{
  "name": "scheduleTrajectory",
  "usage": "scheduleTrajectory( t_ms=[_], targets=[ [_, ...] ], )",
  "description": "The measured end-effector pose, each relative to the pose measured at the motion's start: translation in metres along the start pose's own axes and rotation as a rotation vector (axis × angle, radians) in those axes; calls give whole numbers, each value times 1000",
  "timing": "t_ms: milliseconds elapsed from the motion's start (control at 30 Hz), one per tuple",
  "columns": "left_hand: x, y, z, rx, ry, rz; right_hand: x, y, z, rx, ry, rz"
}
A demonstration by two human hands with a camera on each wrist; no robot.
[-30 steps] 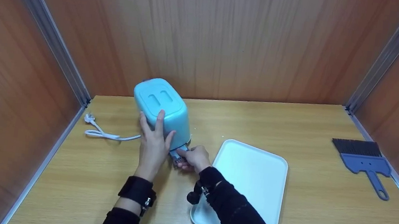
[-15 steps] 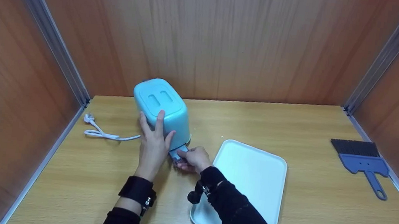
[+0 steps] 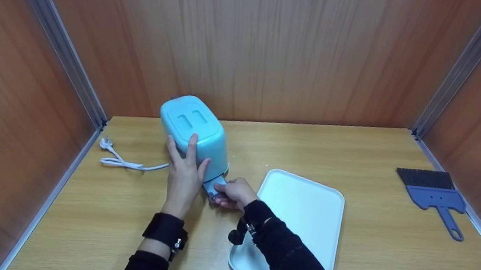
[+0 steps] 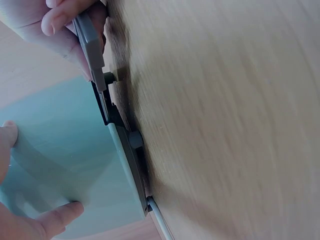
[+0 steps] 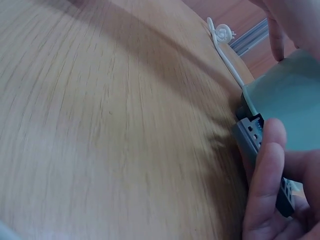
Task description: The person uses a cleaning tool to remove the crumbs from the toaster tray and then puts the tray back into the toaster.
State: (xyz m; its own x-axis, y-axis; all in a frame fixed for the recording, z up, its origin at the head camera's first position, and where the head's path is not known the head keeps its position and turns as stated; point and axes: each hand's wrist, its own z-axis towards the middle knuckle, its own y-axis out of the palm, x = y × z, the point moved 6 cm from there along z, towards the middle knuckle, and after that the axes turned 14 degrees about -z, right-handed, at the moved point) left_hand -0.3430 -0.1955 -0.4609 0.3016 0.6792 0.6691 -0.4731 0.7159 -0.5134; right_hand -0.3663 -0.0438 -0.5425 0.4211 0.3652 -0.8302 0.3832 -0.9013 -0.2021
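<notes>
A light-blue toaster (image 3: pixel 198 122) with two long recesses in its top stands near the back left. My left hand (image 3: pixel 183 181) rests on its near side with spread, fairly straight fingers; two of its fingertips touch the wall in the left wrist view. At the toaster's base, my right hand (image 3: pixel 237 192) pinches a grey-blue crumb tray (image 3: pixel 214 184) between thumb and fingers. The tray's thick grey end (image 4: pixel 91 47) sticks out from the black base in the left wrist view. How far it reaches inside is hidden.
A white rectangular serving tray (image 3: pixel 304 217) lies partly beneath my right forearm. The toaster's white cord and plug (image 3: pixel 123 163) lie on the left. A blue hand brush (image 3: pixel 439 198) with black bristles lies by the right wall. Wooden panels enclose the table.
Both hands keep nearly the same place and hold. More plain blue surface shows on the crumb tray beside my right thumb. The head view has shifted slightly.
</notes>
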Motion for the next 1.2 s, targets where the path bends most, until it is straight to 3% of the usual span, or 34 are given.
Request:
scheduleTrajectory(
  t_ms=[200, 600, 867, 1200],
  targets=[
    [0, 1, -1, 5, 16, 14, 0, 1, -3, -2, -4, 8],
    [0, 0, -2, 3, 3, 14, 0, -3, 0, -54, 49, -65],
    [-1, 1, 0, -11, -20, 4, -4, -3, -8, -42, 42, -86],
    [0, 0, 0, 10, 29, 5, -7, -3, -18, -36, 16, -148]
  ],
)
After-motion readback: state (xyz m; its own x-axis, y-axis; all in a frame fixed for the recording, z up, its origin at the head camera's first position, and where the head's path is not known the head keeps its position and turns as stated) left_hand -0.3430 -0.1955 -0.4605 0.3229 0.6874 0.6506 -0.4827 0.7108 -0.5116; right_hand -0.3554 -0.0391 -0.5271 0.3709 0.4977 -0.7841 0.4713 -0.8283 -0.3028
